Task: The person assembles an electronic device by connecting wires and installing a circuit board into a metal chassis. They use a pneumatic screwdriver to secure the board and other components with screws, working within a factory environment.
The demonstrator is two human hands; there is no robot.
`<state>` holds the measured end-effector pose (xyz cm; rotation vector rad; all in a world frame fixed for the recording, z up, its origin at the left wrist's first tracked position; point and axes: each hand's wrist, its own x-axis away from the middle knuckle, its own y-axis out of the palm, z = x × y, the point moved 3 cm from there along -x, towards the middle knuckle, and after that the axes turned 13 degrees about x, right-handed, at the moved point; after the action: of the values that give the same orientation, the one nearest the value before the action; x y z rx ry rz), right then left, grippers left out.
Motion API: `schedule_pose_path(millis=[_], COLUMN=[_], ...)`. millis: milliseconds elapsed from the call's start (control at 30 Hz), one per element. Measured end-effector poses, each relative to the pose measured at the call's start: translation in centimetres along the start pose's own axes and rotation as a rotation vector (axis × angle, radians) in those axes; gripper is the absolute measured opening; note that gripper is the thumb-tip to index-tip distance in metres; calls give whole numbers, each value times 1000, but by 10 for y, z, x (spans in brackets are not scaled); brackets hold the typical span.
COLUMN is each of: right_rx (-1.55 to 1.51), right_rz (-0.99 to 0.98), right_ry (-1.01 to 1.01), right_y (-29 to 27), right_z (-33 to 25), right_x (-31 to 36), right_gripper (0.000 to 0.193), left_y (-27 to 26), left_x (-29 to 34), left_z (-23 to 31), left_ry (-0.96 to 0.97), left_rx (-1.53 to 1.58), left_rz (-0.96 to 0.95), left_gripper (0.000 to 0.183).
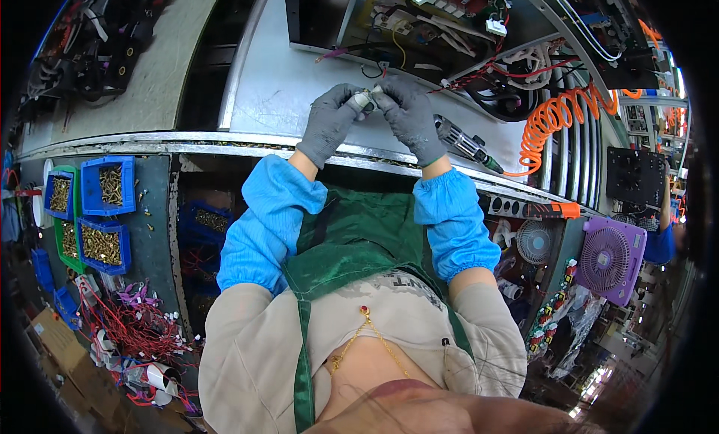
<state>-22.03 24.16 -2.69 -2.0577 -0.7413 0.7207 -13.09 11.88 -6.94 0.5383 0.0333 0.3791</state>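
My left hand point(332, 121) and my right hand point(411, 116), both in grey gloves with whitish fingertips, meet above the metal bench point(273, 86). The fingers of each are closed in a pinch, close together. Whatever small thing they grip is mostly covered by the fingertips. Just beyond them, thin wires point(372, 71) hang from an open metal cabinet point(318, 37) holding circuit boards and cabling. A dark pneumatic screwdriver point(468, 143) lies on the bench beside my right hand.
A coiled orange air hose point(556, 119) runs from the screwdriver across metal rollers at right. Blue bins point(132, 185) of brass-coloured screws stand at left, above bundles of red wires point(138, 322). At right are a purple fan point(613, 260) and an orange-handled tool point(563, 210).
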Motion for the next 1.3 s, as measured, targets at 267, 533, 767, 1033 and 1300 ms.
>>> schedule_pose_path(millis=[267,533,767,1033,1300], right_rx=[-55,-12,-116,820,942], right_rz=[85,135,182,274,217], right_ry=[82,64,119,461,320], right_y=[8,5,-15,-80,-81], right_z=[8,0,-2,8,44], right_x=[5,0,-10,-50,-68], right_gripper=[25,21,20,28,30], left_y=[4,15,0,5,10], left_x=[-9,-10,-18,-29,-31], left_z=[-9,7,3,10,15], left_ry=[58,-70,-51,-61,67], left_rx=[-171,-25,330,312,52], left_rz=[158,128,181,31,-88], left_gripper=[27,25,19,19,19])
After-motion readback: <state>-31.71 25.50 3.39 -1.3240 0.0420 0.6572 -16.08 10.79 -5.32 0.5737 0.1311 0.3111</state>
